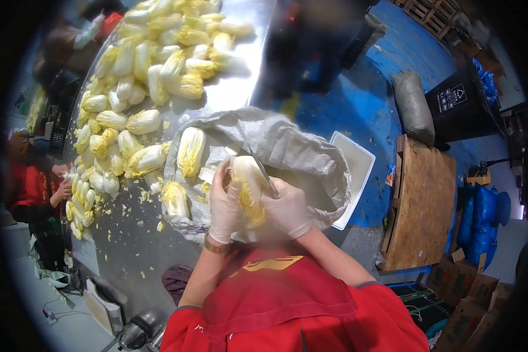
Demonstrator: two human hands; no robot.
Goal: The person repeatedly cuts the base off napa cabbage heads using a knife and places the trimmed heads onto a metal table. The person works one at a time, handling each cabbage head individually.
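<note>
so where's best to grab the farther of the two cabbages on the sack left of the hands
Probably around the middle, from above, pinching its two long sides: the cabbage is a plump oblong lying lengthwise on the sack, with its upper face uncovered.

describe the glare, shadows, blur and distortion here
Head view: glare whitens the metal table towards the top; head view: a shadow darkens part of the blue floor; head view: a hazy blur softens the lower end of the held napa cabbage; head view: fisheye distortion bows the table's left edge, with black around the rim.
</note>
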